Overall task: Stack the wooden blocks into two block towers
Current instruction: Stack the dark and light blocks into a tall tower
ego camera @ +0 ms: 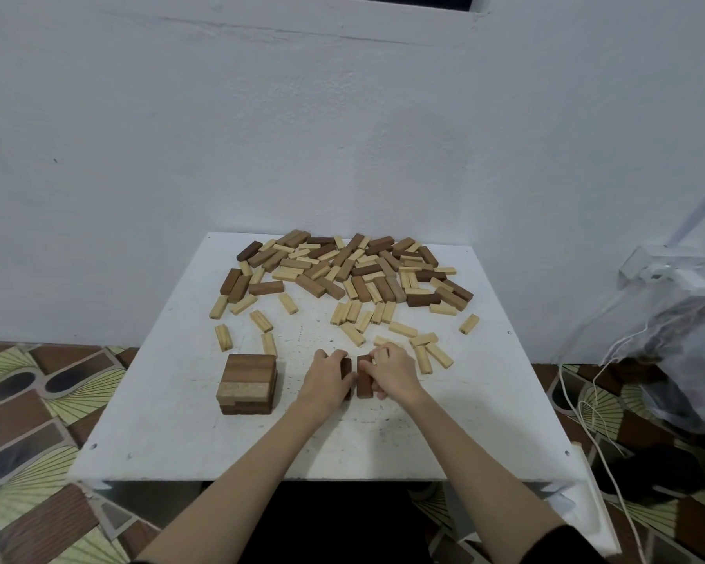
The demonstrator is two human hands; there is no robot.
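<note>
Left hand (329, 375): I grip one dark block (346, 370) on the tabletop (172, 421).
Right hand (391, 374): I grip another brown block (364, 382) beside it.
Tower (249, 383): left, apart.

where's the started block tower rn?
Head view: the short stacked tower of dark and light wooden blocks stands on the white table's near-left area, left of the left hand, near the loose pale wooden blocks.

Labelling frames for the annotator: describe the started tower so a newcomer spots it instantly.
Start at the white square table against the white wall, then look at its near-left part, left of the two hands. There stands the short stacked tower of brown wooden blocks, a compact cube. Unlike the scattered pile of loose wooden blocks behind, it is layered, with one pale block in front.
</note>
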